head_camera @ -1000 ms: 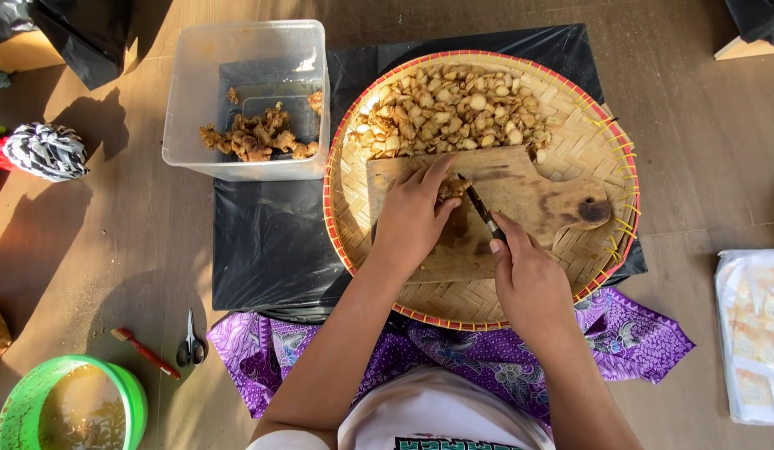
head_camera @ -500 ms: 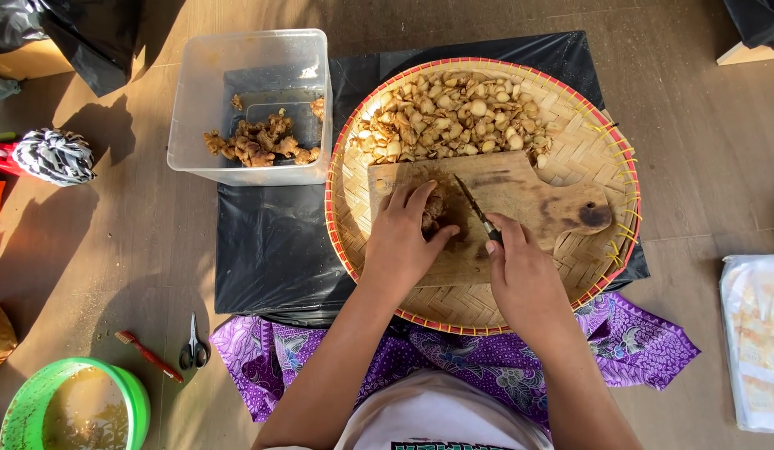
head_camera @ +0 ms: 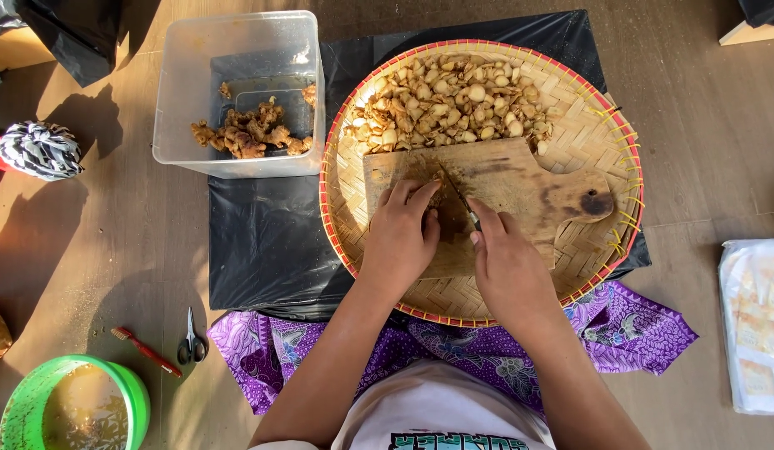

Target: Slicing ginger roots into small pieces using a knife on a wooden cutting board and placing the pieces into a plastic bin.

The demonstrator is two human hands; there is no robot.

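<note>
Near the left edge of the worn wooden cutting board (head_camera: pixel 520 179), which lies in a round woven bamboo tray (head_camera: pixel 599 137), the left hand (head_camera: pixel 401 236) presses a root piece, mostly hidden under its fingers. Just beside it, the right hand (head_camera: pixel 508 271) is closed around a small dark-bladed knife (head_camera: pixel 458 198). Pale sliced root pieces (head_camera: pixel 449 104) heap along the tray's far edge.

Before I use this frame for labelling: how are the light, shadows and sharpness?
Head view: warm, low sunlight from the right throws long shadows leftward off the tub and striped bundle; the plastic sheet at the right edge is washed out; the hands, knife and board are evenly lit and sharp; the floor's edges bow slightly from the wide lens.
</note>
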